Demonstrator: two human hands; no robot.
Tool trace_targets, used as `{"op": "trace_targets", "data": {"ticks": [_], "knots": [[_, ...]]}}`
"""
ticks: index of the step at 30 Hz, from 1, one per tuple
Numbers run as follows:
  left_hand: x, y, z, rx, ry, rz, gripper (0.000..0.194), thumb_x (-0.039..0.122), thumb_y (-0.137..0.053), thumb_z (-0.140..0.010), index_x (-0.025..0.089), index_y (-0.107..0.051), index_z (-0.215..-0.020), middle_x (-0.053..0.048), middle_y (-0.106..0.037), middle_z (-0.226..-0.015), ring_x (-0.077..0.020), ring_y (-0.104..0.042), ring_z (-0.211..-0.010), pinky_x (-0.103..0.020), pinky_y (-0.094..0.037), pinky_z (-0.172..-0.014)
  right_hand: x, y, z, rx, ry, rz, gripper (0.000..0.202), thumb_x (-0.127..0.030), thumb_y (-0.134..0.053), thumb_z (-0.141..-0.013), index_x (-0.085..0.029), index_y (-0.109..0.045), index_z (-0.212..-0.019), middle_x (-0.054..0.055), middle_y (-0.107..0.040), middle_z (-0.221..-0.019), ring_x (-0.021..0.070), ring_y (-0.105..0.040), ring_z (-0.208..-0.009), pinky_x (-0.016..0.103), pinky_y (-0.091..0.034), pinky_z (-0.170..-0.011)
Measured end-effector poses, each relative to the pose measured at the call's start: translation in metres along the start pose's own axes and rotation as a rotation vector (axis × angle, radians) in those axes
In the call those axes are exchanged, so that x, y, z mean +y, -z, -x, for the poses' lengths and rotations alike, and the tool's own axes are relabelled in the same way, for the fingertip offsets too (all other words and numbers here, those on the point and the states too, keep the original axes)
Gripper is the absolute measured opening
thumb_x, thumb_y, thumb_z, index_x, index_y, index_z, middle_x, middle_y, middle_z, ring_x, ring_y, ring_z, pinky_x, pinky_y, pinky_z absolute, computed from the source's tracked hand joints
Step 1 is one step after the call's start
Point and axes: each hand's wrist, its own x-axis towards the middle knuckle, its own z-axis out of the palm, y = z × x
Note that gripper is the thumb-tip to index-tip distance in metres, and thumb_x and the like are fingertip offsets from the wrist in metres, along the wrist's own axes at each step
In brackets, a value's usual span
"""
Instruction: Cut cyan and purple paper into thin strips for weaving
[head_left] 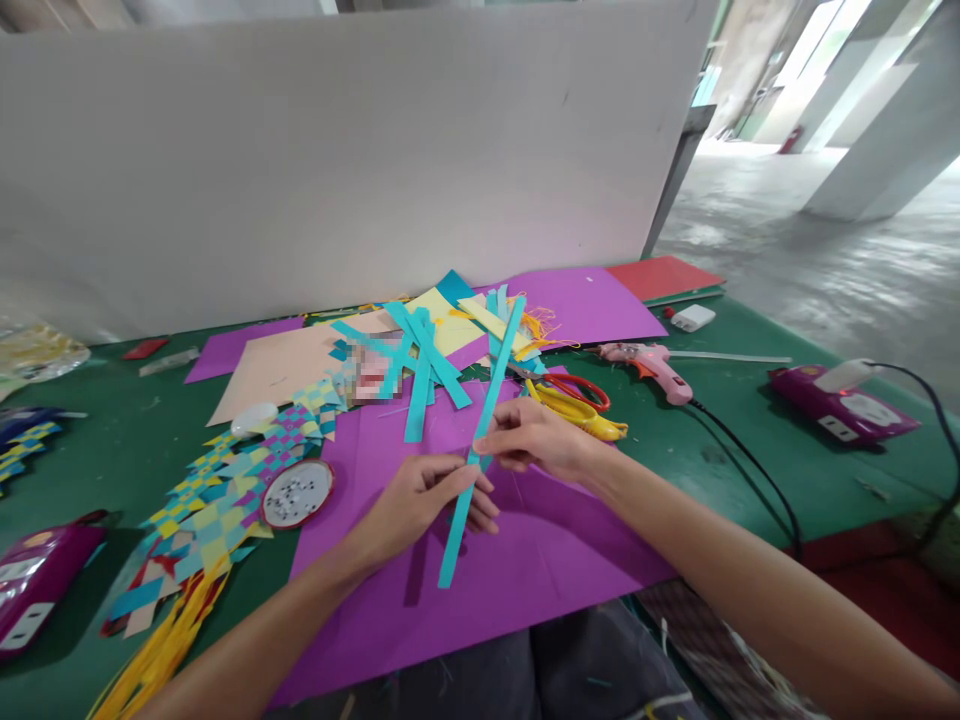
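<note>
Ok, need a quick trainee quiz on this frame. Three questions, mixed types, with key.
1. True or false: the left hand and the right hand both hold a turquoise strip.
2. What colour is the body of the glue gun? A) yellow B) pink C) green
3. Fill in: seen from the person's seat, the round dish lies at the ____ edge of the purple sheet under the hands.

Key: 1. True. 2. B. 3. Left.
</note>
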Motion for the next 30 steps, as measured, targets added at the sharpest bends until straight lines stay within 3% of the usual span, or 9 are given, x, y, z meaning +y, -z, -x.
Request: {"op": "trace_targets", "data": {"ticks": [8,11,15,22,30], "knots": [[0.002,0.001,0.004,-0.068,0.029,-0.021,0.028,0.032,-0.055,-0.088,0.01,-0.066,-0.075,-0.008,-0.072,-0.065,-0.0201,-0.071,-0.057,-0.027,-0.057,-0.054,-0.015,0.017,-0.002,0.1,0.031,-0.096,0.036,-0.025,-0.073,-0.068,-0.017,-0.041,-0.054,-0.009,-0.036,-0.044,0.0019,-0.029,-0.038,0.021,-0.015,-0.038],[-0.001,0.001,0.002,-0.058,0.035,-0.019,0.027,0.032,-0.056,-0.088,0.01,-0.067,-0.076,-0.009,-0.073,-0.067,-0.0206,-0.071,-0.059,-0.027,-0.057,-0.055,-0.011,0.01,-0.001,0.106,0.026,-0.094,0.036,-0.027,-0.074,-0.067,-0.017,-0.041,-0.054,-0.008,-0.038,-0.044,0.0023,-0.031,-0.038,0.021,-0.016,-0.038],[-0.002,0.002,-0.001,0.017,-0.011,0.005,0.023,0.03,-0.056,-0.088,0.011,-0.066,-0.08,-0.007,-0.073,-0.067,-0.0201,-0.072,-0.06,-0.026,-0.057,-0.055,0.0,-0.002,-0.002,0.022,-0.018,-0.065,0.037,-0.031,-0.077,-0.064,-0.017,-0.044,-0.056,-0.009,-0.037,-0.044,0.0039,-0.035,-0.039,0.021,-0.017,-0.038],[-0.003,0.005,0.0,-0.05,0.019,-0.006,0.027,0.033,-0.056,-0.087,0.01,-0.066,-0.076,-0.008,-0.072,-0.064,-0.0208,-0.071,-0.055,-0.027,-0.056,-0.053,-0.016,0.021,-0.004,0.161,0.045,-0.126,0.042,-0.028,-0.076,-0.065,-0.019,-0.036,-0.053,-0.01,-0.031,-0.044,0.0019,-0.028,-0.037,0.022,-0.013,-0.038],[0.001,0.002,-0.003,0.053,0.011,-0.025,0.027,0.035,-0.06,-0.085,0.01,-0.065,-0.076,-0.008,-0.072,-0.065,-0.0194,-0.07,-0.056,-0.027,-0.056,-0.056,-0.015,0.004,0.002,0.128,0.043,0.013,0.036,-0.031,-0.072,-0.069,-0.018,-0.041,-0.057,-0.008,-0.039,-0.047,0.0037,-0.036,-0.041,0.02,-0.02,-0.04]]}}
